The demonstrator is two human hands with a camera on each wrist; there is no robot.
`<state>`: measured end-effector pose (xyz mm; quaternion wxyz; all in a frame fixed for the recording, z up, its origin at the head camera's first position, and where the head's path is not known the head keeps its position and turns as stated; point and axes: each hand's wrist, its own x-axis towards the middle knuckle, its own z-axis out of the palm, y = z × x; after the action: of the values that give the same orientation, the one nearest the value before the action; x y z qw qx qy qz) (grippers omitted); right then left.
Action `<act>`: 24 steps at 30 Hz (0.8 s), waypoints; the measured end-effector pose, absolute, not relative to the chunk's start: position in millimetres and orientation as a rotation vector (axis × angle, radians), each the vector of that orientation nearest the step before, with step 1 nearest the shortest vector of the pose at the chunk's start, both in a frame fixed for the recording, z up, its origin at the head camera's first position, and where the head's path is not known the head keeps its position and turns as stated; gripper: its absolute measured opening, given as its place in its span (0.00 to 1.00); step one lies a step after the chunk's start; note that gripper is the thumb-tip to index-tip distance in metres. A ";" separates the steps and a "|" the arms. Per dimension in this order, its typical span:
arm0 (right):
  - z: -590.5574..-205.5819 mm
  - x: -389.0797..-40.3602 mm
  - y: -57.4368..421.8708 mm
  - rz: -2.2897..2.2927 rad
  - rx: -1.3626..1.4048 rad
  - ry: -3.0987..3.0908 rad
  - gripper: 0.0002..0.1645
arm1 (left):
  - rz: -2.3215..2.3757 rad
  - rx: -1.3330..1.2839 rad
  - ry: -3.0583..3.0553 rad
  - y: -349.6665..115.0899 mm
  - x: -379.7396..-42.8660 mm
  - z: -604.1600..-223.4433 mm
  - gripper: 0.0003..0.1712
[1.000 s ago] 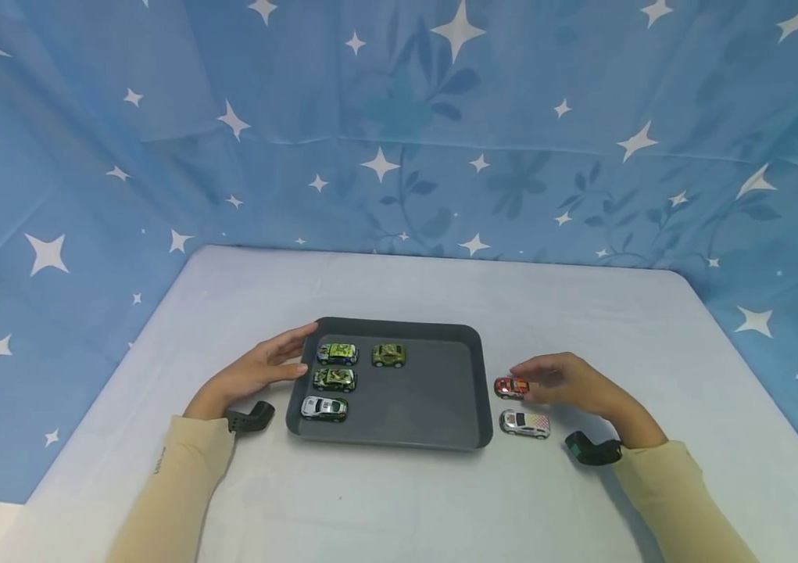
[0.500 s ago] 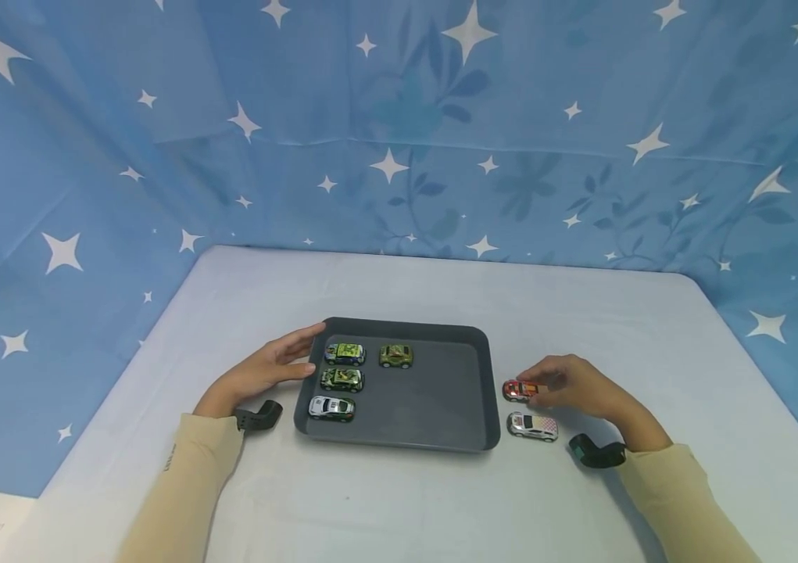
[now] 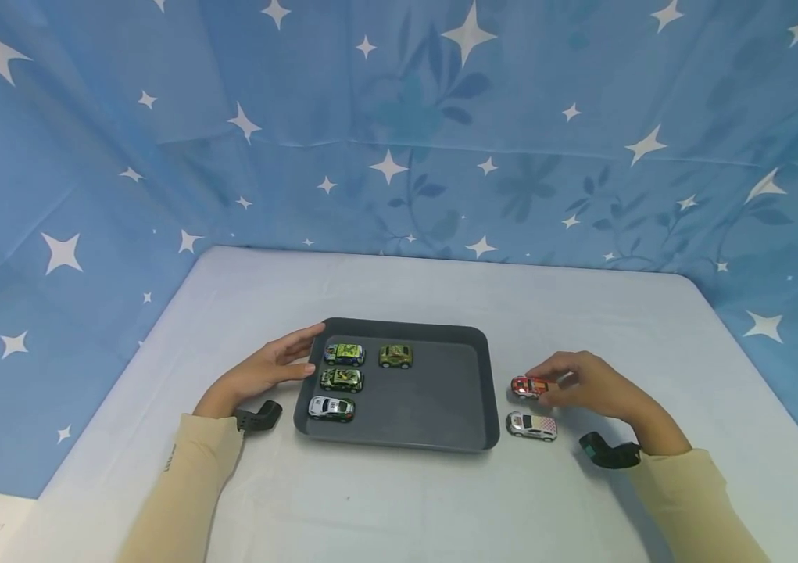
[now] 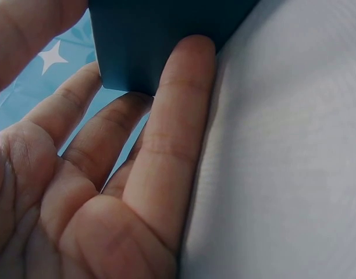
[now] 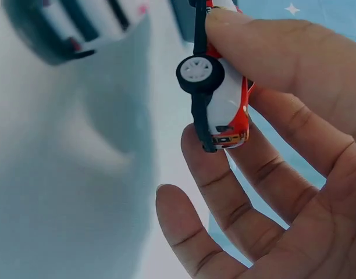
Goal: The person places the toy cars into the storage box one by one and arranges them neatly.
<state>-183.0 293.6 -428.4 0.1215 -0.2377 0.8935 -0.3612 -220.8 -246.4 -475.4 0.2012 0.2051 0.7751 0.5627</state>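
Observation:
My right hand [image 3: 592, 387] pinches a red-and-white toy car [image 3: 529, 387] between thumb and fingers, right of the tray. In the right wrist view the thumb presses the toy car's [image 5: 224, 110] side, with its white-hubbed wheel showing. Below it on the table lies a silver toy car [image 3: 531, 426] with a pink-dotted end. My left hand [image 3: 265, 374] rests against the left end of the dark grey tray [image 3: 427, 446]. In the left wrist view its fairly straight fingers [image 4: 181, 116] touch the tray's outer wall [image 4: 131, 58].
Inside the tray's left part stand a yellow-green toy car [image 3: 345, 354], a camouflage one [image 3: 341, 380] and a white-and-green one [image 3: 331, 408]. An olive toy car [image 3: 395, 356] stands right of them. Blue star-printed cloth [image 3: 427, 203] hangs behind the white table [image 3: 399, 508].
The right hand has closed its fingers on the red toy car and shifted it slightly right, away from the tray. The left hand has stayed at the tray; the head view has shifted a little.

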 end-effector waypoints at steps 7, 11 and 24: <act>-416.9 -178.4 293.2 -1.040 -0.775 2.653 0.20 | 1.571 0.582 2.174 -245.9 -220.2 -474.5 0.46; -412.7 -176.4 291.6 -1.038 -0.797 2.666 0.21 | 1.574 0.589 2.173 -246.0 -220.7 -474.2 0.45; -403.9 -171.0 276.1 -1.073 -0.883 2.658 0.22 | 1.570 0.597 2.174 -246.7 -221.7 -477.2 0.47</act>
<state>-171.0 276.1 -403.9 0.0710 -0.2937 0.8839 -0.3569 -221.7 -246.7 -477.2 0.1959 0.2131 0.7761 0.5603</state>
